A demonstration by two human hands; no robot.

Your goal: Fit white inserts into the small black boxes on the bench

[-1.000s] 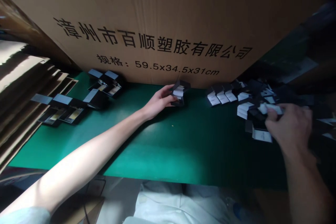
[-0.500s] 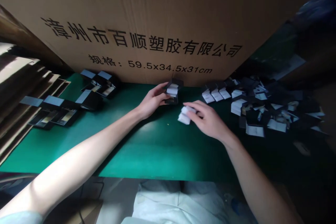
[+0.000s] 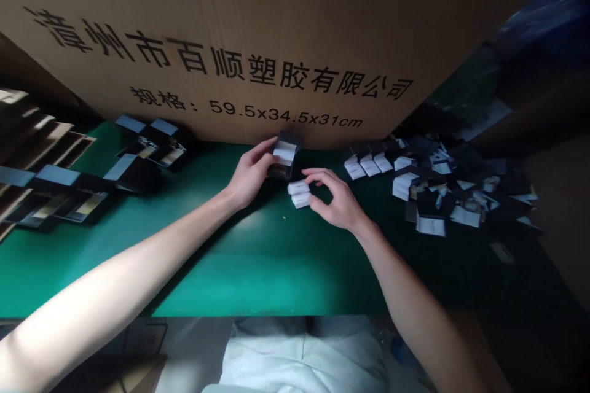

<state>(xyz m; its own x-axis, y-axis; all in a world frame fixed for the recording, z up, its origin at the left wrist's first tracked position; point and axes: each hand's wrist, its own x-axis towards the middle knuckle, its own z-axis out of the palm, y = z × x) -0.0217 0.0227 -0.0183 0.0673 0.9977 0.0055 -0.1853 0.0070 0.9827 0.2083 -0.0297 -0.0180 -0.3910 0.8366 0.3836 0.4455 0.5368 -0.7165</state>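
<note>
My left hand (image 3: 252,173) grips a small black box (image 3: 282,173) near the foot of the large carton. A white folded paper piece (image 3: 284,152) shows in the box's upper part. Just right of and below the box, two small white folded pieces (image 3: 299,194) lie together on the green table. My right hand (image 3: 335,198) is beside them, its thumb and fingers spread apart. The thumb tip is at their right edge; whether it touches them I cannot tell.
A large printed carton (image 3: 276,24) stands behind the green table (image 3: 230,282). Several black boxes (image 3: 131,173) with gold-coloured parts are at left, by stacked cardboard (image 3: 41,135). A heap of black and white boxes (image 3: 442,190) lies at right, with white-flapped boxes (image 3: 369,163) beside it.
My right hand has moved left with the white folded pieces, closer to the black box, and its fingers have opened. My left hand still holds the box. The view has shifted slightly.
</note>
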